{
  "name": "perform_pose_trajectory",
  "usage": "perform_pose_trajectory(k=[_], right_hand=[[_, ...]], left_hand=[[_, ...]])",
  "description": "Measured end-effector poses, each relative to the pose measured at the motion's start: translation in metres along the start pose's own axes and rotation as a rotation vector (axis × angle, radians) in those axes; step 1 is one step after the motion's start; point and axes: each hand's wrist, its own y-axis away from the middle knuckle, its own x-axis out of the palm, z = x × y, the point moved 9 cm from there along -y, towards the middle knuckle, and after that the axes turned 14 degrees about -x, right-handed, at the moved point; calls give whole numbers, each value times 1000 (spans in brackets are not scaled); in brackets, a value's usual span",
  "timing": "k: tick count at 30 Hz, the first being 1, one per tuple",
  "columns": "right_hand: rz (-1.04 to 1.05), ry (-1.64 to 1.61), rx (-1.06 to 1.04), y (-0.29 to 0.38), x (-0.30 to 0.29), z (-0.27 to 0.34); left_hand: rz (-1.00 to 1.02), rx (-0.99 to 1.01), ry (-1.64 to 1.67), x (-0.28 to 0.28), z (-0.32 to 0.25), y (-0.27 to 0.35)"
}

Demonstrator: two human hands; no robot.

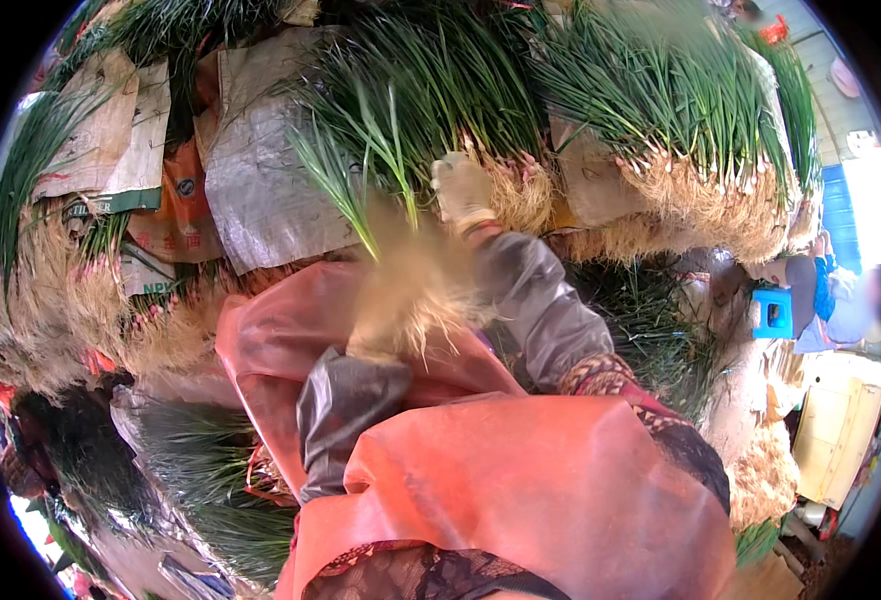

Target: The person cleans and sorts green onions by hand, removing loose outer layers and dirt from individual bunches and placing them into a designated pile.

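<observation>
My left hand (377,334), in a pale work glove, is closed around a few scallions (362,225) above my lap. Their leaves point away from me and their pale roots (431,319) hang towards me; a blur covers the middle of the stalks. My right hand (461,187), gloved as well, reaches forward to the edge of a large scallion heap (440,82). It touches or nearly touches the white stem bases beside the tangled roots (519,187). Its fingertips are hard to make out, so I cannot tell whether it grips any stalk.
An orange-red waterproof apron (530,465) covers my lap. Woven sacks (275,165) lie over the heap ahead. More scallions rest at right (680,112), far left (28,172) and lower left (215,457). A person (842,296) sits by a blue plastic stool (773,313) at right.
</observation>
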Motion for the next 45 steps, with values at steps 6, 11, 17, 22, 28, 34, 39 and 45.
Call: perform_pose_trajectory(k=[6,11,17,22,28,34,39,45], right_hand=[[730,502,-256,67,23,-9],[299,678,43,-42,-32,-39],[67,758,-162,-36,-47,-40],[304,760,-130,-14,-31,-46],[273,-40,206,8,-46,5],[151,-429,202,49,-33,25],[122,264,36,19,-48,-24],[724,-1557,557,62,20,113]], left_hand=[[12,-50,182,-14,-7,0],[29,-246,124,-5,12,-14],[-266,-65,-162,-42,-13,-16],[-188,-67,-151,-34,-3,-43],[-210,-120,-189,-19,0,-61],[-117,-58,-318,-32,7,-57],[43,-155,9,3,-11,-19],[252,-366,379,-5,17,-16]])
